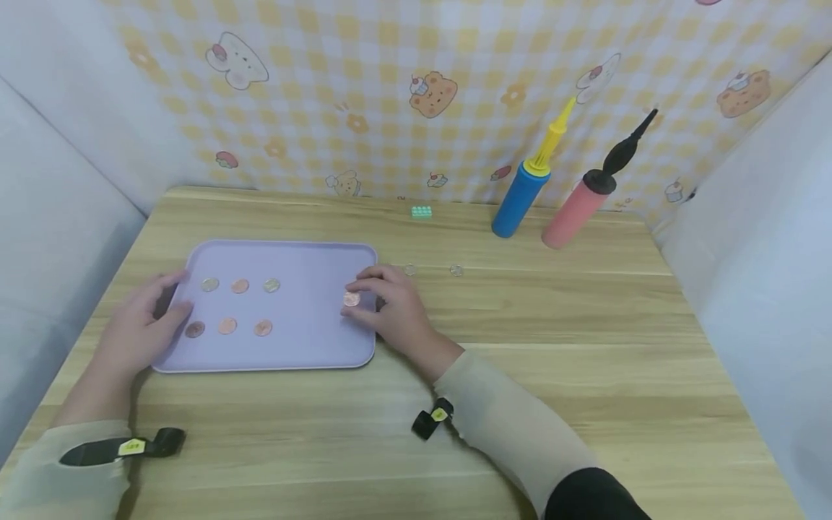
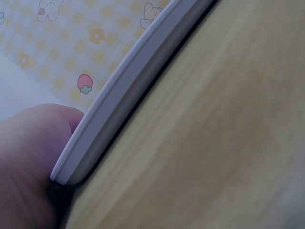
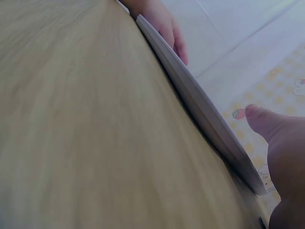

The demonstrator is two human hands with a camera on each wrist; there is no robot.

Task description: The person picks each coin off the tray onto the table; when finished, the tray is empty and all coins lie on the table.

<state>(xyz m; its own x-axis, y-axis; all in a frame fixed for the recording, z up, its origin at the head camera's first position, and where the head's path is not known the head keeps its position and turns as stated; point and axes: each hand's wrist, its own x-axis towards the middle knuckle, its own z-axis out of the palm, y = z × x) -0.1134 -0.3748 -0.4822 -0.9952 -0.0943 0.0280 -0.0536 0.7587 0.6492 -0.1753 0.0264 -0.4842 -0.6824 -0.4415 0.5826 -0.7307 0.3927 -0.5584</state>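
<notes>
A lilac tray lies on the wooden table, its long side across the view. My left hand holds its left edge, thumb over the rim; in the left wrist view the thumb shows beside the tray's side wall. Over the tray's right end, my right hand pinches a copper-coloured coin between thumb and fingers. That coin is hidden in the right wrist view, where the thumb appears above the rim. Two rows of coins lie on the tray's left half, silver and copper ones behind, copper-brown ones in front.
Two silver coins, one near the right hand and another farther right, lie on the table. A small teal toy brick sits at the back. To its right stand a blue-and-yellow hand pump and a pink-and-black one.
</notes>
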